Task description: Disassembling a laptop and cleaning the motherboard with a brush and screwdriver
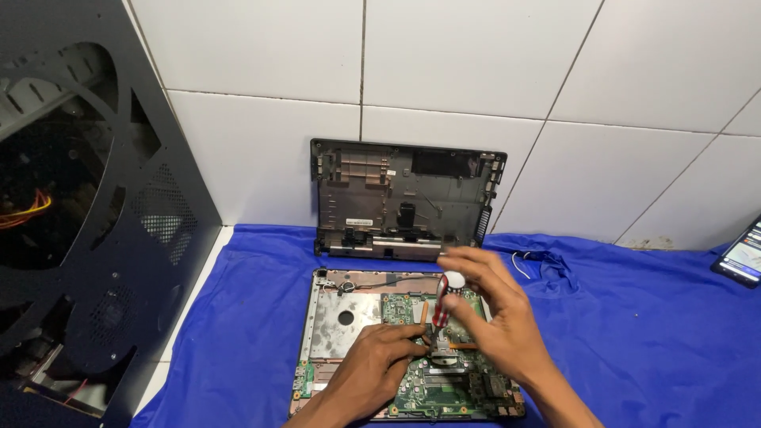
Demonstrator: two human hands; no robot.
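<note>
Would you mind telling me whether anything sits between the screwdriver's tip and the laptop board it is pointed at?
Nothing visible does. The right hand holds the screwdriver upright over the laptop board; the left hand rests beside its tip, not under it.

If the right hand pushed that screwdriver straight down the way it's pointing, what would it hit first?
Probably the metal cooling part on the green laptop board; the right hand aims the screwdriver there, beside the left hand's fingertips.
</note>
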